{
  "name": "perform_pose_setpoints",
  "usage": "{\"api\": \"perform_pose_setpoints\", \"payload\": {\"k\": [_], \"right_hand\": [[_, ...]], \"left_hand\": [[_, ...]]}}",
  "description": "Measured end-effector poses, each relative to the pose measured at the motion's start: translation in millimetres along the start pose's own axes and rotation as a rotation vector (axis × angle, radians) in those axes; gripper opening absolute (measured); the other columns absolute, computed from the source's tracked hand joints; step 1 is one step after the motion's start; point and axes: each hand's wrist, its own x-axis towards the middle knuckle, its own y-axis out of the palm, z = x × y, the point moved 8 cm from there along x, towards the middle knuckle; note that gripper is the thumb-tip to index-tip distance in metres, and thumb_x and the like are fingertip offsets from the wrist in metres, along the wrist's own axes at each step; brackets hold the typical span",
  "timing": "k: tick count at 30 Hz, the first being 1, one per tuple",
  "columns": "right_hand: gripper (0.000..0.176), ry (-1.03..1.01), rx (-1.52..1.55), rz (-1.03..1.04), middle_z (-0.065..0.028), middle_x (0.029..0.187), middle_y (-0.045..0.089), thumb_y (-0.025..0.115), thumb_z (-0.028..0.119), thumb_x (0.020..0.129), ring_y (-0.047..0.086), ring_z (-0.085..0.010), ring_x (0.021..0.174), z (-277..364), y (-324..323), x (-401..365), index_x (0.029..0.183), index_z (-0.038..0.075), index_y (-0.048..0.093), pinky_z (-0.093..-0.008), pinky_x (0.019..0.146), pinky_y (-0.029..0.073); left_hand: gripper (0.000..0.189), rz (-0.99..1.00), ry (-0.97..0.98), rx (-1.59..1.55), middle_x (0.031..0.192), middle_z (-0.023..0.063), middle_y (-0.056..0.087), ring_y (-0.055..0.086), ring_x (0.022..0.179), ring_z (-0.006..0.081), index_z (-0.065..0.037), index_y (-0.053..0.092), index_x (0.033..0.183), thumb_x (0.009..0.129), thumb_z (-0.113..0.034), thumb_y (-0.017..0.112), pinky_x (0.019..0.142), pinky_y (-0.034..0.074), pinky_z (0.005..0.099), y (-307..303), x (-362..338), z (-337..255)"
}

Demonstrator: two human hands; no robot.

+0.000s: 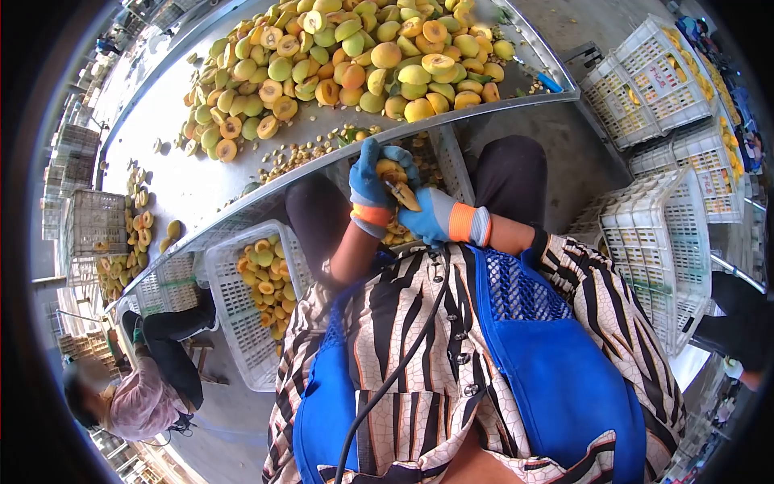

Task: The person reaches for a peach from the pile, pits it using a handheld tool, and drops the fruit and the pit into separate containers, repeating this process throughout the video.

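My left hand (pixel 374 184), in a blue glove with an orange cuff, is closed around a yellow peach (pixel 392 172). My right hand (pixel 434 218), gloved the same way, is closed just below and to the right. Its fingers grip a small tool with a tan, tapered handle (pixel 405 197), its dark tip against the fruit; I cannot tell the kind of tool. Both hands meet over my lap, at the near edge of the metal table (pixel 310 127). A large heap of whole and halved peaches (pixel 355 68) lies on that table.
Loose pits (pixel 294 157) lie along the table's near edge. A white crate (pixel 234 323) with peach halves stands at my left. More crates (pixel 653 234) are stacked at right. A blue-handled object (pixel 549 83) lies at the table's right corner. A person (pixel 149 395) sits at lower left.
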Motion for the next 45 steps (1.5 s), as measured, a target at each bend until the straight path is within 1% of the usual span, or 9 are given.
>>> {"api": "perform_pose_setpoints", "payload": {"k": [15, 23, 27, 29, 31, 33, 39, 43, 45], "right_hand": [[0.018, 0.338, 0.920, 0.593, 0.0020, 0.053, 0.043, 0.064, 0.023, 0.085, 0.036, -0.0063, 0.036, -5.7, 29.0, -30.1, 0.078, 0.009, 0.055, -0.0226, 0.032, 0.026], [0.020, 0.170, 0.373, 0.280, 0.0009, 0.053, 0.044, 0.063, 0.024, 0.084, 0.036, -0.0077, 0.036, -18.8, 5.1, -20.1, 0.074, 0.010, 0.052, -0.0237, 0.033, 0.027], [0.020, 0.190, 0.690, 0.509, 0.0011, 0.052, 0.043, 0.060, 0.021, 0.085, 0.035, -0.0073, 0.035, -25.8, 17.9, -23.4, 0.072, 0.009, 0.052, -0.0229, 0.031, 0.027], [0.026, 0.326, 1.497, 1.427, 0.0025, 0.050, 0.041, 0.056, 0.022, 0.090, 0.033, -0.0063, 0.035, -15.0, 43.6, -45.7, 0.067, 0.011, 0.052, -0.0212, 0.030, 0.024], [0.037, 0.375, 1.275, 1.196, 0.0044, 0.049, 0.037, 0.051, 0.026, 0.094, 0.031, -0.0054, 0.034, -10.3, 36.8, -49.7, 0.059, 0.014, 0.050, -0.0195, 0.029, 0.022], [0.038, 0.192, 1.420, 1.559, 0.0050, 0.049, 0.037, 0.050, 0.027, 0.095, 0.031, -0.0048, 0.033, 10.8, 26.8, -61.9, 0.060, 0.013, 0.052, -0.0191, 0.029, 0.022], [0.027, 0.283, 0.369, 0.078, -0.0044, 0.060, 0.051, 0.061, 0.028, 0.082, 0.045, -0.0123, 0.040, -75.6, -24.5, 29.4, 0.084, 0.002, 0.053, -0.0299, 0.036, 0.043], [0.028, 0.311, 0.540, 0.044, -0.0066, 0.064, 0.053, 0.062, 0.029, 0.081, 0.046, -0.0127, 0.041, -91.1, -16.4, 42.3, 0.086, 0.004, 0.052, -0.0335, 0.037, 0.045], [0.030, 0.326, 0.524, 0.049, -0.0075, 0.064, 0.054, 0.063, 0.030, 0.080, 0.047, -0.0131, 0.041, -104.3, -10.3, 55.1, 0.085, 0.003, 0.051, -0.0339, 0.037, 0.044]], "left_hand": [[0.049, 0.233, -0.091, -0.076, 0.070, 0.0148, 0.060, 0.059, 0.059, 0.0291, -0.002, 0.061, 0.076, 0.094, -0.044, 0.044, 0.057, 0.050, 0.0394, 17.2, 3.2, 11.2], [0.051, 0.278, -0.270, -0.298, 0.072, 0.0152, 0.060, 0.059, 0.062, 0.0306, -0.003, 0.061, 0.077, 0.096, -0.045, 0.040, 0.057, 0.050, 0.0396, 15.2, 7.3, 39.6], [0.054, 0.319, -0.243, -0.218, 0.074, 0.0157, 0.061, 0.060, 0.063, 0.0316, -0.002, 0.062, 0.079, 0.096, -0.046, 0.037, 0.058, 0.051, 0.0405, 18.6, 6.8, 39.2], [0.053, 0.409, -0.268, -0.223, 0.074, 0.0150, 0.061, 0.060, 0.063, 0.0309, -0.003, 0.063, 0.081, 0.097, -0.046, 0.038, 0.060, 0.051, 0.0403, 25.4, 3.4, 38.7], [0.051, 0.497, -0.288, -0.227, 0.074, 0.0143, 0.062, 0.061, 0.063, 0.0303, -0.004, 0.064, 0.083, 0.097, -0.046, 0.038, 0.061, 0.051, 0.0401, 28.0, 1.0, 35.6], [0.053, 0.238, -0.143, 0.217, 0.078, 0.0154, 0.064, 0.062, 0.065, 0.0274, -0.003, 0.065, 0.087, 0.097, -0.047, 0.037, 0.065, 0.052, 0.0373, -8.0, 15.5, 26.9], [0.047, -0.299, 0.415, 0.783, 0.073, 0.0098, 0.067, 0.060, 0.062, 0.0139, 0.004, 0.068, 0.080, 0.097, -0.034, 0.047, 0.062, 0.048, 0.0253, -36.8, -51.4, -119.8], [0.028, -0.619, 0.976, 1.577, 0.090, 0.0109, 0.067, 0.060, 0.080, 0.0152, 0.004, 0.067, 0.099, 0.092, -0.020, 0.054, 0.068, 0.049, 0.0273, -83.6, -111.6, -217.4], [0.031, -0.859, 0.844, 1.452, 0.097, 0.0126, 0.065, 0.059, 0.085, 0.0159, 0.005, 0.062, 0.110, 0.091, -0.019, 0.056, 0.073, 0.049, 0.0264, -98.4, -114.1, -231.6]]}}
